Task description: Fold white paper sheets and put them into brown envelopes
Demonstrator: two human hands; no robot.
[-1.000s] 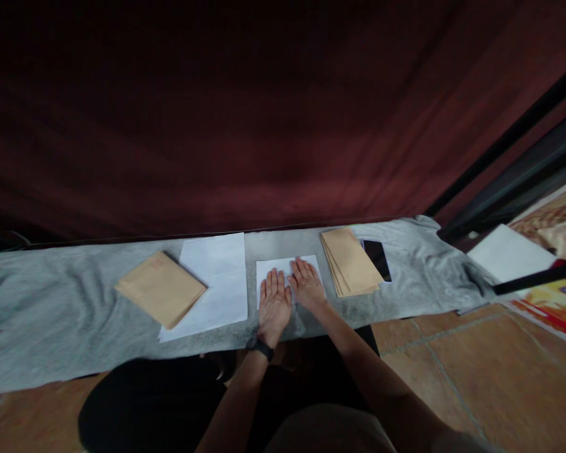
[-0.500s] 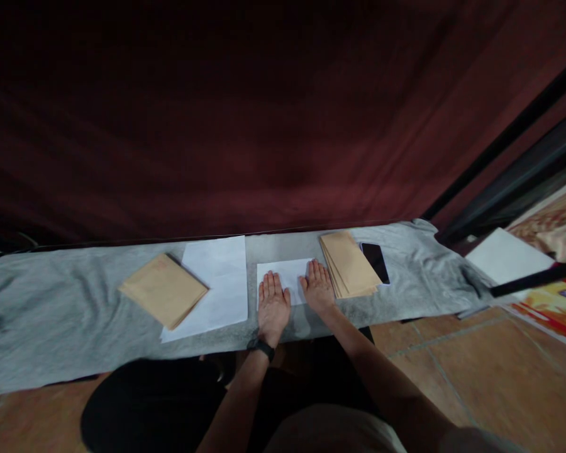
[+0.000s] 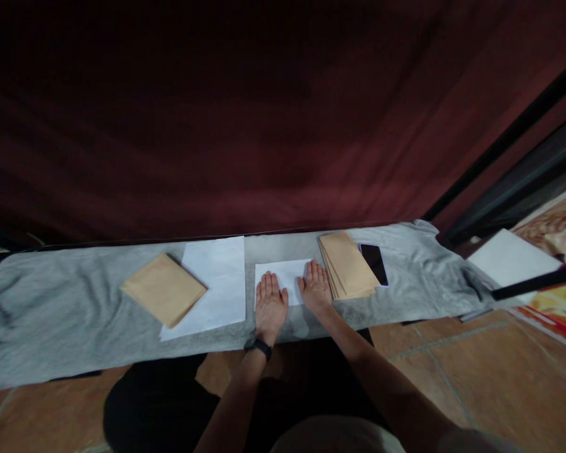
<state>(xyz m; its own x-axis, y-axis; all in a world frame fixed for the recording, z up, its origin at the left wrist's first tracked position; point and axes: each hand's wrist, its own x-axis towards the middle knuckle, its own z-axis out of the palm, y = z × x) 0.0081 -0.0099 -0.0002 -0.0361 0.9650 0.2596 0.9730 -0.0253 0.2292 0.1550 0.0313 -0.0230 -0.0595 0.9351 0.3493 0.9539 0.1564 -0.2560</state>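
I've got my left hand (image 3: 270,302) flat and open on the folded white paper (image 3: 283,272), right hand (image 3: 315,287) spread flat on its right edge. The paper looks light, thin and easily creased, so I'd pinch a free corner.

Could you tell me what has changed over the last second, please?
The right hand slid rightward across the small white paper, away from the left hand, to its right edge. Nothing was grasped or released. The left hand stays flat on the paper; the envelopes, phone and large sheet are unmoved.
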